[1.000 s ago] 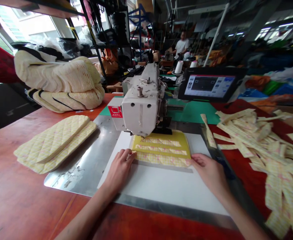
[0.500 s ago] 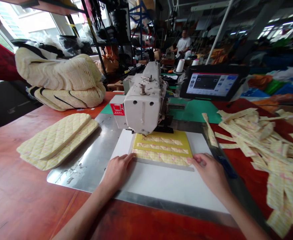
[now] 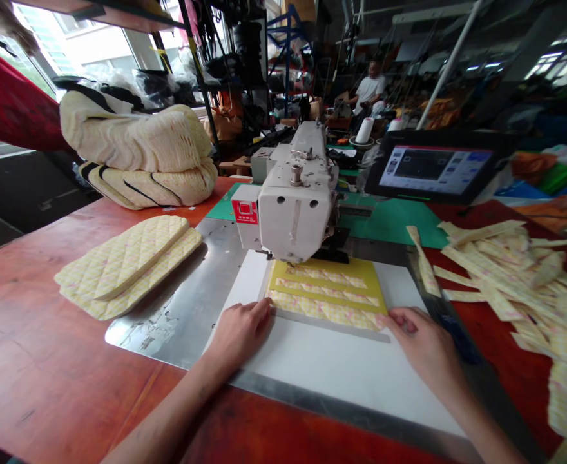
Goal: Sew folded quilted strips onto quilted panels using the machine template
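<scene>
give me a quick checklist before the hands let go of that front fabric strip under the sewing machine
1. Left hand on the strip's left end: ok.
2. Right hand on the strip's right end: ok.
3. Front fabric strip flat along the near edge of the yellow template: ok.
4. Two strips behind it seated in their slots: ok, they look straight.
5. Fingers away from the sewing machine needle: ok, both hands sit at the near edge.
6. Needle raised: cannot tell, the machine head hides it.
</scene>
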Tool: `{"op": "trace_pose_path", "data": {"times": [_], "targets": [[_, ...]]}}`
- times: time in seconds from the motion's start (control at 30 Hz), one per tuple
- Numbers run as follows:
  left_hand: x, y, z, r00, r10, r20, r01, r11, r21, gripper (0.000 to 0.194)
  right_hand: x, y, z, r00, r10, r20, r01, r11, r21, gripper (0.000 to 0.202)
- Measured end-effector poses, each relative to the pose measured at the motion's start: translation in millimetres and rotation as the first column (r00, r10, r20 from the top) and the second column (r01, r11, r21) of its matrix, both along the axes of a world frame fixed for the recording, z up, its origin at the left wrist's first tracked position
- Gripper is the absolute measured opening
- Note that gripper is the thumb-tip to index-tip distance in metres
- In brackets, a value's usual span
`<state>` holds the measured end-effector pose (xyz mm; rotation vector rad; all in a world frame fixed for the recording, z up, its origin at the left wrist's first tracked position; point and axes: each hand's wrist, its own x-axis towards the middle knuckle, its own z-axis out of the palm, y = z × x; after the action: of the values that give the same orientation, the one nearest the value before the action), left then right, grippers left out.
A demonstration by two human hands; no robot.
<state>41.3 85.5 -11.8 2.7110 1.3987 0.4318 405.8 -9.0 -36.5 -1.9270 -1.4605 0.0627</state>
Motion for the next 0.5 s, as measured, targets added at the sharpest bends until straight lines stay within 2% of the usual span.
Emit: {"op": "trace_pose_path", "data": {"times": [0.23,0.5], "targets": [[-0.8,0.1,-2.9,1.000,-0.004,-0.022,0.005,0.999,0.041,0.027,3.5,-1.6,0.2,0.999,0.047,0.017,-0.047,0.999,0.005,0.044],[0.9,1.0,-3.3,1.000,-0.001,0.010,0.000,0.999,0.049,0.025,3.9,-3.2,0.4,0.987,0.118,0.113,-0.125,0.991,0.055,0.032]]}}
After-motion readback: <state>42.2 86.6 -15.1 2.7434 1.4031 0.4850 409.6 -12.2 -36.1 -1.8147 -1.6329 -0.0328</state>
